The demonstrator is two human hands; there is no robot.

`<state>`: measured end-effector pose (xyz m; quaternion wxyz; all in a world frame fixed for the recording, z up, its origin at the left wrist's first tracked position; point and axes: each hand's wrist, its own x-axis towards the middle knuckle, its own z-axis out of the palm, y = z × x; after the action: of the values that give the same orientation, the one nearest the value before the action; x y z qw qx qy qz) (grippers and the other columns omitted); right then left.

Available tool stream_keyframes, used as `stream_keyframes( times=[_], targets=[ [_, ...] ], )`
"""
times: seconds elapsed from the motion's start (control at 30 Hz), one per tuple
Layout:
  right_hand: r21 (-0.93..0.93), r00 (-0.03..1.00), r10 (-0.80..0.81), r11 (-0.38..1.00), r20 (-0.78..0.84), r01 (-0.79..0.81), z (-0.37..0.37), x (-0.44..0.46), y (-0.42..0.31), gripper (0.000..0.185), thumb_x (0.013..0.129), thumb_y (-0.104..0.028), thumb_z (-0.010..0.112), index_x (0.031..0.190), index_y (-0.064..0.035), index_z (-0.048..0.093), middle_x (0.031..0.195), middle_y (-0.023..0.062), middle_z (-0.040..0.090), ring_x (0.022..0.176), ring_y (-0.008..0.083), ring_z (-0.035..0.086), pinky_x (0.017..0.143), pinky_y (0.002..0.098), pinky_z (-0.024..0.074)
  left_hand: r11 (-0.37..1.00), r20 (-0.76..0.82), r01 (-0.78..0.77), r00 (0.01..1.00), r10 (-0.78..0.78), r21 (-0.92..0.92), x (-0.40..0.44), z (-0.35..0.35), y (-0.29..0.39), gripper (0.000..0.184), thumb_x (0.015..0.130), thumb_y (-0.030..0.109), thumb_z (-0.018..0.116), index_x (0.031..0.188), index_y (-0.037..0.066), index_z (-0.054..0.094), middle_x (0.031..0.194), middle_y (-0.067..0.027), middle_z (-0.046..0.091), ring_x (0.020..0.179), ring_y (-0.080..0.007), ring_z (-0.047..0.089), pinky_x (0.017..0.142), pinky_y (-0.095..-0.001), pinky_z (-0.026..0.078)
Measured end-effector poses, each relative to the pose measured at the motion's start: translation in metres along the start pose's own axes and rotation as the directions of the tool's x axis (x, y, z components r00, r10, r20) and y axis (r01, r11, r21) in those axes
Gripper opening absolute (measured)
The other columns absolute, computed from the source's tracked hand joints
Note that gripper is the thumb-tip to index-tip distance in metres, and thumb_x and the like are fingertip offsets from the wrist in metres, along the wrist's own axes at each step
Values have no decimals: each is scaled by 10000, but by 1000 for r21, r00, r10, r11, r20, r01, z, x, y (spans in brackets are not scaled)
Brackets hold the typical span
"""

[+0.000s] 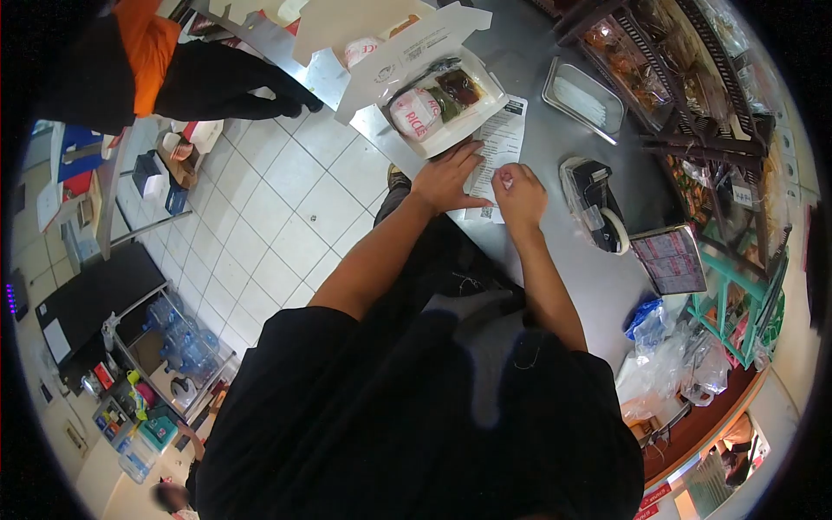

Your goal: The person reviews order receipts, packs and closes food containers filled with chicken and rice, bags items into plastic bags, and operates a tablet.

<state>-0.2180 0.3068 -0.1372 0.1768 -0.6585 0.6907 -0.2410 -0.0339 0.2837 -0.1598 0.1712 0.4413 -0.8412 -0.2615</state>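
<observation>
A printed paper slip (503,137) lies on the steel counter in front of me. My left hand (446,179) rests flat on the slip's left edge, fingers spread. On the slip's lower right, my right hand (522,198) is closed with its fingers curled; what they hold, if anything, is hidden. Just beyond my left hand stands an open white food box (485,106). Inside it are a wrapped rice pack (418,113) marked RICE and some dark, glossy food (460,87). Behind its raised lid, a second open box holds another rice pack (360,50).
Right of the slip are a metal tray (617,121), a tape dispenser (598,195) and a framed printed sheet (672,260). Brown racks (667,61) of packaged items line the right. Plastic bags (659,373) lie lower right. A person in orange and black (204,78) stands upper left.
</observation>
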Motion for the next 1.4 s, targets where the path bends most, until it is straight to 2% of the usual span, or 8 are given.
stream_keyframes(
  times=[0.27,0.37,0.5,0.6,0.83,1.03,1.2,1.4],
  targets=[
    [-88,976,205,976,70,-199,-19,3,16,78,809,-207,671,816,-129,676,797,62,681,758,296,675,667,425,527,999,-66,-40,997,42,23,0,3,-2,827,689,658,751,1234,64,572,1460,-134,460,1368,-331,432,1083,-430,424],
    [-29,985,174,984,8,-174,-18,-2,35,91,812,-210,688,823,-123,667,781,58,666,732,281,667,653,420,515,999,66,41,997,-39,-28,0,-3,2,820,692,614,784,1258,69,552,1509,-122,403,1386,-330,413,1092,-436,420],
    [47,988,13,999,-151,-6,-16,-22,33,99,875,-157,675,918,-68,674,835,102,657,745,279,646,656,395,517,999,6,1,1000,0,-35,-2,1,-1,822,707,649,760,1258,71,561,1503,-121,411,1383,-327,417,1105,-451,397],
    [-63,949,-179,984,-259,168,-1,-43,40,73,865,-131,674,926,-91,679,865,78,648,777,292,633,677,415,516,1000,-29,7,1000,-8,-21,-2,0,2,808,691,663,748,1223,80,576,1462,-128,459,1343,-341,461,1063,-441,440],
    [18,952,-67,997,-299,75,-6,-36,38,89,845,-120,695,923,-82,678,862,80,648,779,281,625,690,397,514,1000,-37,-14,999,13,-18,-2,5,-2,796,704,625,766,1251,85,555,1467,-105,443,1380,-321,420,1070,-445,440],
    [157,994,71,986,-86,-57,-8,-23,22,73,822,-159,720,875,-118,691,793,27,654,739,234,632,673,377,514,1000,-22,7,1000,-8,-22,-2,2,-1,780,702,597,779,1237,74,559,1474,-107,438,1372,-317,430,1079,-442,434],
    [54,1000,2,999,-3,-1,-2,-9,5,82,800,-187,714,859,-132,696,801,11,675,789,224,660,688,369,520,997,-112,-73,991,75,19,1,2,-2,802,691,615,769,1233,66,550,1446,-113,476,1295,-311,513,970,-429,513],
    [20,998,68,997,-4,-68,0,-14,9,74,791,-196,716,825,-134,694,769,10,673,740,222,663,664,367,525,1000,-45,-20,999,19,-14,1,-2,2,768,699,566,792,1228,60,561,1467,-109,444,1349,-325,451,1056,-432,457]
  ],
)
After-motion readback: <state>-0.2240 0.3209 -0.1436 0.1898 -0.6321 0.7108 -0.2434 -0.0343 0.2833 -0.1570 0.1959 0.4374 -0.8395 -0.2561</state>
